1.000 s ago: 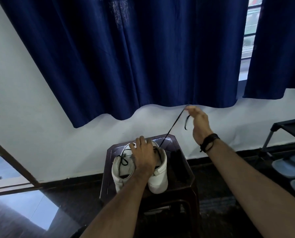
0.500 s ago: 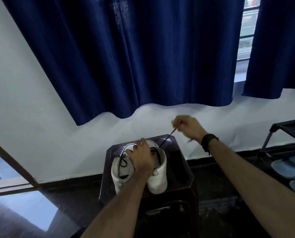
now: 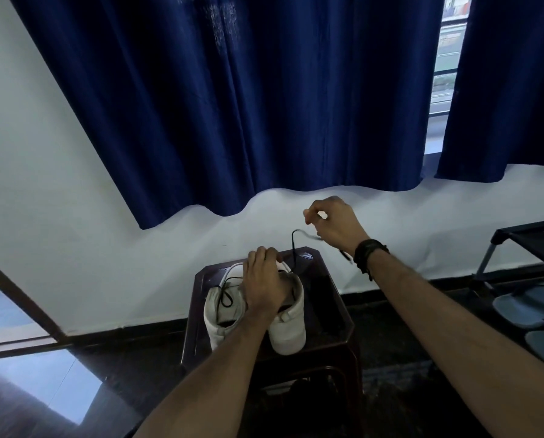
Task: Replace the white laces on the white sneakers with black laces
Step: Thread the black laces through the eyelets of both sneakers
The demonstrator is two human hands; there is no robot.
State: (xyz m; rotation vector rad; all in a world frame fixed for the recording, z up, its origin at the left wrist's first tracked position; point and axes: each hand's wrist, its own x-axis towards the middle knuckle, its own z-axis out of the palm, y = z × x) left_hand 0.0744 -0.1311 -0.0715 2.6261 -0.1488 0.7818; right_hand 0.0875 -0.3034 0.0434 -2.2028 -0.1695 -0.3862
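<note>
Only the head view here, so one pass. Your left hand [image 3: 265, 284] sits flat on top of the white sneakers [image 3: 288, 324], fingers draped over the tongue area and pressing the pair down; it hasn't really budged from a second ago. The sneakers stand side by side, heels toward you, on the dark brown stool [image 3: 337, 327] that works as your worktop, right up near the far wall.

The right hand [image 3: 335, 224] is where the change is. A second ago it was stretched up near the curtain hem with the black lace [image 3: 293, 248] pulled taut in a straight line. Half a second ago it had dropped low, close to the shoes. Now it's come back up a bit and off to the right, fingers curled, pinching the lace, which has gone slack: it rises from the right-hand shoe, bends over and trails toward your wrist. The loose tip dangles just past the black wristband [image 3: 370, 251].

The left-hand shoe already has black lace threaded, with a small loop lying on it.

Navy curtain [image 3: 232, 105] hangs behind, and a rack with grey slippers [image 3: 530, 306] sits on the far right.
</note>
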